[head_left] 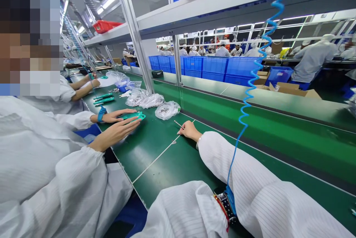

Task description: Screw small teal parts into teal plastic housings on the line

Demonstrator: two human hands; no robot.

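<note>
White-sleeved right hand (pixel 190 131) pinches a rod (pixel 178 124) near the bench's (pixel 161 167) far edge; slackening might drop it; left hand hidden.

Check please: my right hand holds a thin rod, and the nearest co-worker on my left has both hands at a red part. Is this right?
Not quite: the head view shows the part at the co-worker's hands is green, not red. Your right hand does hold a thin rod.

sleeves (pixel 256 178) are striped white, the tabletop (pixel 172 169) green.
</note>
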